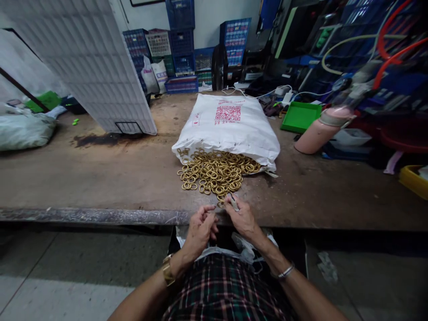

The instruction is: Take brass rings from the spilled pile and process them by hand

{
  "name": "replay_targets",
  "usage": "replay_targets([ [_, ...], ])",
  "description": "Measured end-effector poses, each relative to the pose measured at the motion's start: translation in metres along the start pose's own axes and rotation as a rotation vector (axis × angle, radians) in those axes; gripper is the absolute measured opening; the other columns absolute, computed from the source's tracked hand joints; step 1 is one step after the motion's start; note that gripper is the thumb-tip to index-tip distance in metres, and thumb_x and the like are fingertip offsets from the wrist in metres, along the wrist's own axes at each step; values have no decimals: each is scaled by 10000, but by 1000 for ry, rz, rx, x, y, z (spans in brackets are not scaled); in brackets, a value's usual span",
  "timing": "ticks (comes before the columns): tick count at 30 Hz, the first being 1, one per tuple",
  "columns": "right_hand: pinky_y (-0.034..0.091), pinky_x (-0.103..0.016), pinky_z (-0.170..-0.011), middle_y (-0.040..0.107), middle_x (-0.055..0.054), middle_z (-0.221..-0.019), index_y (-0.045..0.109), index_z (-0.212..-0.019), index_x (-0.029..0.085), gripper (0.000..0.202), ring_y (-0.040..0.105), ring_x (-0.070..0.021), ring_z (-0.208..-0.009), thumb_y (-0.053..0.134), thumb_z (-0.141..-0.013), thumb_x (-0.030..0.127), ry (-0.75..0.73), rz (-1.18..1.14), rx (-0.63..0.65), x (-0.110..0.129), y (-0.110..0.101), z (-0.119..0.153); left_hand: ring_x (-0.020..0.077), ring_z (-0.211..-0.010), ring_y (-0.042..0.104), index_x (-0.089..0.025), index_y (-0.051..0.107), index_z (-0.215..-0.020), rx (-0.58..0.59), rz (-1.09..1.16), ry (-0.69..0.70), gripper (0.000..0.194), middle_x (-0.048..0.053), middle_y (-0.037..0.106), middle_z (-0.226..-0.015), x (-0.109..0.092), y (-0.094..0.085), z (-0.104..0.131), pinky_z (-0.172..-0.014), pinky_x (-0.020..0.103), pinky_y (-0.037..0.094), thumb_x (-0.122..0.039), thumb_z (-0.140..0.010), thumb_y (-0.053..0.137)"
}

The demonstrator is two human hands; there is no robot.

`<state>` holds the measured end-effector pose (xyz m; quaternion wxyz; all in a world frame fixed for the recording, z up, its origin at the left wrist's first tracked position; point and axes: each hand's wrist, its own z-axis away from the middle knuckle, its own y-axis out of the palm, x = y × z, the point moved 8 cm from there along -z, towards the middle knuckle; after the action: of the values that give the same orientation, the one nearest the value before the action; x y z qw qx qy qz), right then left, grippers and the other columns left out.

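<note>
A heap of brass-coloured rings (217, 171) spills from the mouth of a white woven sack (203, 118) with red print, lying on its side on the table. At the near end of the heap is my right hand (245, 220). Its fingers are closed around a small silvery metal tool, whose kind I cannot make out, close to the nearest rings. My left hand (200, 227) is over the table's front edge, a short gap to the left of it. Its fingers are curled together, and whatever they may pinch is too small to name.
The brown worktable (100, 183) ends just before my body. A pale ribbed panel (100, 67) leans at the left, near a stuffed bag (26, 131). Rightward stand a green tray (301, 117), a pink bottle (317, 133) and a yellow bin (413, 183). Blue crates (182, 44) are stacked behind.
</note>
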<state>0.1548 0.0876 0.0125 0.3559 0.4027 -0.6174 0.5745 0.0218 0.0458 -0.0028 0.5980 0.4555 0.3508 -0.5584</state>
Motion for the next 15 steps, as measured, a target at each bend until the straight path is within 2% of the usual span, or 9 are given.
replay_targets([
  [3,366,-215,-532,527,26,-610,561,-724,184,214,434,-104,-531,457,-764,367,53,-86,42,1,4,7,65,-431,452,-150,489,-1056,-15,-41,39,433,-27,551,-644,-3,2,-7,-389,170,371,-440,-740,549],
  [6,367,-221,-543,505,32,-592,545,-682,185,214,432,-107,-547,465,-758,369,97,-136,72,0,6,14,60,-418,420,-145,550,-896,-16,-80,50,339,-41,513,-570,-1,3,-8,-391,166,342,-446,-738,552],
  [9,358,-223,-549,470,44,-567,523,-663,188,221,422,-107,-555,462,-767,372,105,-159,92,-1,9,19,58,-418,400,-144,546,-722,-21,-103,41,314,-46,472,-521,0,3,-4,-405,169,333,-458,-731,557],
  [15,322,-230,-531,428,52,-547,471,-626,193,258,389,-101,-536,432,-784,394,93,-85,155,1,14,26,63,-409,351,-157,515,-685,-20,-150,56,286,-62,419,-482,0,3,3,-415,184,290,-435,-747,533],
])
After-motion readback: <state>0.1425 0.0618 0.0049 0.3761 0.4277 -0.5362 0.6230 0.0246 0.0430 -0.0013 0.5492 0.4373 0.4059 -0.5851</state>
